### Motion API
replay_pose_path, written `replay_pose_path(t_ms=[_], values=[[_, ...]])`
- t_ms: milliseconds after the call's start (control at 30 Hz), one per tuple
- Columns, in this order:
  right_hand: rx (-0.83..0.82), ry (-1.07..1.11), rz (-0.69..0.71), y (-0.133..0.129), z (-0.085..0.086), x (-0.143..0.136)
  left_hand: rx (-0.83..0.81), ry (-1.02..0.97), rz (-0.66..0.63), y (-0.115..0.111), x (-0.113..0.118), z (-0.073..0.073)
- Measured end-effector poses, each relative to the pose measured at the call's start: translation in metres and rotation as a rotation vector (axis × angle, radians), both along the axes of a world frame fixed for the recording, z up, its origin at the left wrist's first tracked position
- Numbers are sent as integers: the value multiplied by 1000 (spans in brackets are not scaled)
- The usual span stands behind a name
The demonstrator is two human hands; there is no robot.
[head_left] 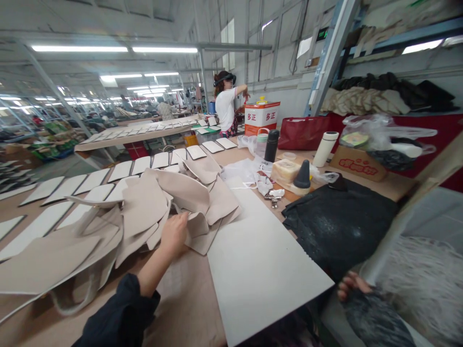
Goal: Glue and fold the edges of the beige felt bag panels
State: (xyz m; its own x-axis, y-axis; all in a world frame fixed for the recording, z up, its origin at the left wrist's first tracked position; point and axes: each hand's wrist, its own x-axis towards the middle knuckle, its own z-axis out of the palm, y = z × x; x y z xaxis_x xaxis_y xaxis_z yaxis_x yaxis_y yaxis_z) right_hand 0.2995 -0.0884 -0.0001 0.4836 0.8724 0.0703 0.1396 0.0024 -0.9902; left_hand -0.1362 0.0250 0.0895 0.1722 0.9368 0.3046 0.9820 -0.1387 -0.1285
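Note:
My left hand (175, 236) is closed at the edge of a beige leather-like piece (198, 224) in a loose heap of such cut pieces (144, 205). Its fingertips are hidden behind the pieces. Just right of the heap, a large white board (264, 260) lies flat and reaches the table's front edge. Low on the right, my right hand (352, 286) shows curled fingers beside the board's corner, below a black cloth (340, 221). A dark, dusty sleeve covers its wrist, and whatever it holds, if anything, cannot be made out.
Rows of white dark-edged panels (121, 171) cover the table's far left. Behind the board are a black bottle (271, 146), a cream flask (325, 149), a dark cone (303, 174) and plastic bags. A blurred bag of pale shreds (427, 284) stands right. A co-worker (227, 108) stands beyond.

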Motion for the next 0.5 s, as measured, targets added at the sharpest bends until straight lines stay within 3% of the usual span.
replay_pose_path(t_ms=[100, 167, 267, 367, 433, 500], values=[[-20, 224, 48, 4, 4, -27, -7, -1, -23, -11, -6, 16], [-13, 239, 153, 10, 17, -58, 35, -15, -77, -24, 2, 31], [202, -124, 398, 16, 51, -110, 48, -41, -281, -50, 32, 47], [464, -519, 499, 17, 82, -147, -63, -70, -508, -73, 70, 47], [550, -618, 536, 19, 89, -158, -99, -116, -606, -82, 90, 41], [516, -609, 525, 23, 83, -157, -23, -160, -648, -87, 97, 34]])
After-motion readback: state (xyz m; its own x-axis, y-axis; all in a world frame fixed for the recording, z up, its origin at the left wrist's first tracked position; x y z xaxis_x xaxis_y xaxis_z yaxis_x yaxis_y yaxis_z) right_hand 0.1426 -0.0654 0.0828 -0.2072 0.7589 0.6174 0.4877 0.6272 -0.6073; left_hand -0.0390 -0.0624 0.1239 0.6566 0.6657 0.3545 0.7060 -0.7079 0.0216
